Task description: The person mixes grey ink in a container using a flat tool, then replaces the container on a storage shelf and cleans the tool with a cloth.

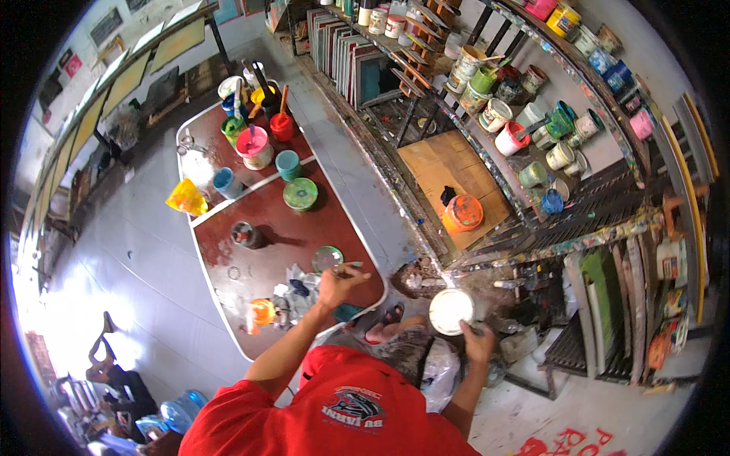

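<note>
My right hand (477,342) grips the rim of a round white tub (450,311), held beside the table's near right corner. Over the table, my left hand (342,286) has its fingers closed together; a thin greyish thing shows at the fingertips, too small to make out. Just beyond that hand lies a round clear-green lid or dish (328,259). Crumpled rags (296,292) lie left of my left wrist, with an orange container (262,312) beside them. A dark, stained cup (245,235) stands farther up the brown table (304,220).
At the table's far end stand a pink paint tub (254,147), a red pot (282,127) and several other paint containers. A yellow bag (186,197) hangs over the left edge. Paint-stained shelves (563,57) hold many pots on the right. An orange bucket (462,213) sits on cardboard (426,163).
</note>
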The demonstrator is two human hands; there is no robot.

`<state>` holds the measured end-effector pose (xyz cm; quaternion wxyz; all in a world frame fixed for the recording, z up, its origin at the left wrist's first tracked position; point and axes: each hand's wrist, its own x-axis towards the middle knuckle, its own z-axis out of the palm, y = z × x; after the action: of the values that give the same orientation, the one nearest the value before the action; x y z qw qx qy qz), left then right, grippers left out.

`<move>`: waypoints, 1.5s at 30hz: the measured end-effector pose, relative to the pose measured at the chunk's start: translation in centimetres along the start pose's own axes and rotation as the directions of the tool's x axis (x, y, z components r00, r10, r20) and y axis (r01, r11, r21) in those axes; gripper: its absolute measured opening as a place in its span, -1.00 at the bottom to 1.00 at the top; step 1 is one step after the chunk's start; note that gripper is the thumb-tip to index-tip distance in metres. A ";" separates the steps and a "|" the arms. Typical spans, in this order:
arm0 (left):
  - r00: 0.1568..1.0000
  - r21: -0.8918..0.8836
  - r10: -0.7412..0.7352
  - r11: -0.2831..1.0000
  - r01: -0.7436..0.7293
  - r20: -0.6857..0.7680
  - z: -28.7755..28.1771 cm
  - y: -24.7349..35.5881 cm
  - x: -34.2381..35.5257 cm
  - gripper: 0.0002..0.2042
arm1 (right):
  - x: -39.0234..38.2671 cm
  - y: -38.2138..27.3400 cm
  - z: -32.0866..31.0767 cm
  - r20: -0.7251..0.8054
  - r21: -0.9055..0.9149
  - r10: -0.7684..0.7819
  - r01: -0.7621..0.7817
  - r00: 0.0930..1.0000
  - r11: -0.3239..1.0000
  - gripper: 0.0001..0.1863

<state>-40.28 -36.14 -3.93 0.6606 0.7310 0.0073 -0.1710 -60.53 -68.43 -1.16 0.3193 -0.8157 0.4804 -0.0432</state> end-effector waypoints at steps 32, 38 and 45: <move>0.888 -0.520 -0.276 0.853 0.050 -0.368 11.9 2.1 29.6 -0.62 | 34.2 -25.8 3.3 0.454 0.151 -0.395 0.368 0.799 0.918 -0.54; 0.929 -0.375 -0.210 0.923 0.085 -0.306 4.3 9.4 39.0 -0.56 | 38.8 -39.8 16.6 0.590 0.315 -0.453 0.327 0.668 0.891 -0.55; 0.953 -0.287 -0.172 0.953 0.096 -0.251 -3.3 15.3 46.1 -0.43 | 38.0 -57.9 23.0 0.679 0.384 -0.552 0.407 0.484 0.829 -0.44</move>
<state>7.50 -44.77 -0.96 0.7339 0.6478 0.1717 -0.1108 12.27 -68.87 4.26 0.5349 -0.8246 0.0443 0.1786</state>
